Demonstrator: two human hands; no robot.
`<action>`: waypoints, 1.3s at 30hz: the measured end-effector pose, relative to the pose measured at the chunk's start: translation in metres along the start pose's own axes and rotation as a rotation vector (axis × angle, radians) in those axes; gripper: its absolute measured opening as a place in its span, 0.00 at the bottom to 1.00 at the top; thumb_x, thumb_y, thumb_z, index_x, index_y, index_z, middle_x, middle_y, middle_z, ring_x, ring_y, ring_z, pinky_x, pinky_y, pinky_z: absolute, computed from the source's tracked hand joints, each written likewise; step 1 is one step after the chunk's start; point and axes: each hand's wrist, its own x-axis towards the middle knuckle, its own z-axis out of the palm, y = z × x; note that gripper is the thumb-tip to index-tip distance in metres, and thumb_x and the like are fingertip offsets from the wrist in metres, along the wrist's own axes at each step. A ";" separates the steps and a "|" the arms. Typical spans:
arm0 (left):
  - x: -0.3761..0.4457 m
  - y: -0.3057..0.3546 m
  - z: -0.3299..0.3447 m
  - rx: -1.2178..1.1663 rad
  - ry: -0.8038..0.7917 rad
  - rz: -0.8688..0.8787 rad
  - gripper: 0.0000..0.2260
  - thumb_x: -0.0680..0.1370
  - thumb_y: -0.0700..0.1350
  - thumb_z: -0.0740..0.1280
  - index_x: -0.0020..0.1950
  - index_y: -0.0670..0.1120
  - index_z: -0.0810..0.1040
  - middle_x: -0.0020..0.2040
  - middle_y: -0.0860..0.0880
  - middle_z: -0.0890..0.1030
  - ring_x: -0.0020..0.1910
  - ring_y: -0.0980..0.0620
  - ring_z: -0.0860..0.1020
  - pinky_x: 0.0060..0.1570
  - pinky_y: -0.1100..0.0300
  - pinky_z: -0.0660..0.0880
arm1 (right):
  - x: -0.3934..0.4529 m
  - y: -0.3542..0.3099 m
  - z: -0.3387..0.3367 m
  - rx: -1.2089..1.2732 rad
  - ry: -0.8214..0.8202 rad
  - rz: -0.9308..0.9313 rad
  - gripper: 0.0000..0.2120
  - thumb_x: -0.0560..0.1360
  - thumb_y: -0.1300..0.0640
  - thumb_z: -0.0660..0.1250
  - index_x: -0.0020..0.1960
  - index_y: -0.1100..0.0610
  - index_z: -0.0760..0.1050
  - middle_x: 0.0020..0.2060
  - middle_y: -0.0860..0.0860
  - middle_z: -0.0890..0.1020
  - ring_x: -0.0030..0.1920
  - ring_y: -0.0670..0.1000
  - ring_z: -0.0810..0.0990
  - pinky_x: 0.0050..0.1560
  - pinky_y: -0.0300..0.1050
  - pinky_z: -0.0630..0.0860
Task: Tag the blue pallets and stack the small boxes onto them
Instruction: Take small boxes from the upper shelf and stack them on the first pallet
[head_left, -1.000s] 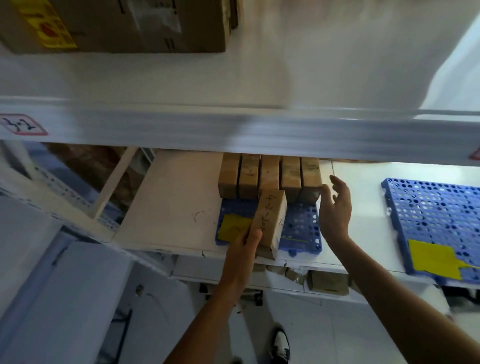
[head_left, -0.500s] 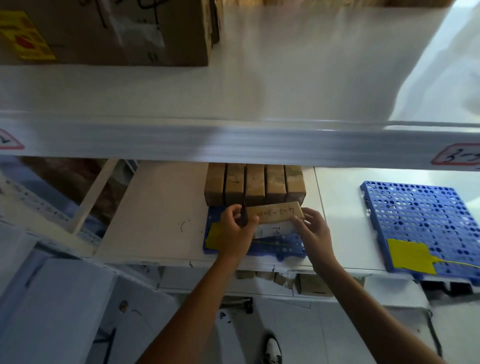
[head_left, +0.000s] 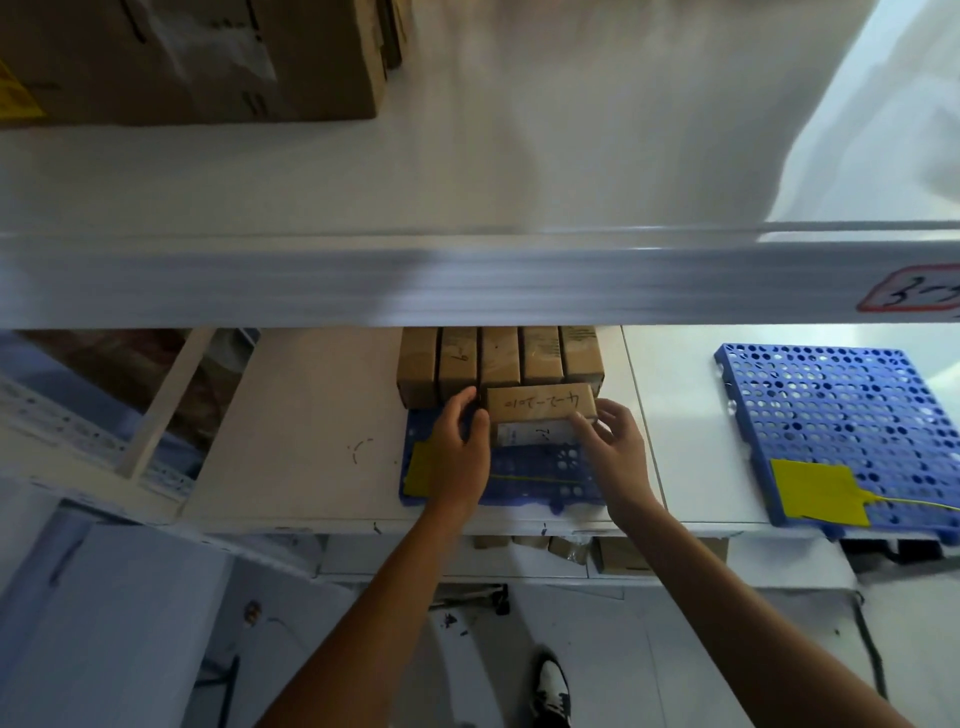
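Your left hand (head_left: 460, 452) and right hand (head_left: 615, 447) pinch the ends of one small box (head_left: 540, 404), fingers curled on it; it lies crosswise on the blue pallet (head_left: 540, 467), touching the row of five boxes (head_left: 498, 364) at its 12 o'clock; yellow tag (head_left: 418, 470) at the pallet's 9 o'clock edge; second blue pallet (head_left: 841, 415) well apart at 3 o'clock, its own yellow tag (head_left: 815, 493) at 6 o'clock.

Small box (head_left: 540, 404) between left hand (head_left: 460, 452) fingers (head_left: 464, 401) and right hand (head_left: 615, 447) fingers (head_left: 582, 422), on near pallet (head_left: 545, 470). Box row (head_left: 498, 364) just behind fingers. Tag (head_left: 418, 470) left of left fingers. Second pallet (head_left: 841, 415) well right of right fingers, same shelf (head_left: 291, 441).
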 end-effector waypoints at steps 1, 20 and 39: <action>0.006 -0.001 -0.007 0.045 0.079 0.041 0.16 0.84 0.49 0.61 0.72 0.52 0.74 0.68 0.52 0.76 0.67 0.52 0.73 0.67 0.49 0.73 | 0.001 0.001 -0.001 -0.003 0.001 0.003 0.13 0.78 0.47 0.73 0.59 0.40 0.73 0.53 0.37 0.84 0.57 0.42 0.83 0.49 0.38 0.83; 0.104 -0.021 -0.059 0.048 0.004 -0.239 0.28 0.82 0.56 0.63 0.80 0.51 0.62 0.77 0.47 0.69 0.73 0.46 0.70 0.70 0.49 0.70 | 0.049 -0.032 0.006 -0.033 0.064 0.058 0.21 0.85 0.47 0.57 0.74 0.54 0.70 0.62 0.51 0.80 0.56 0.44 0.81 0.48 0.43 0.78; 0.050 0.078 -0.096 0.343 -0.158 0.144 0.26 0.85 0.58 0.54 0.81 0.49 0.62 0.81 0.48 0.63 0.79 0.47 0.62 0.76 0.49 0.61 | -0.040 -0.119 -0.047 -0.521 0.215 -0.071 0.23 0.87 0.51 0.55 0.76 0.61 0.71 0.74 0.58 0.74 0.74 0.57 0.71 0.72 0.46 0.64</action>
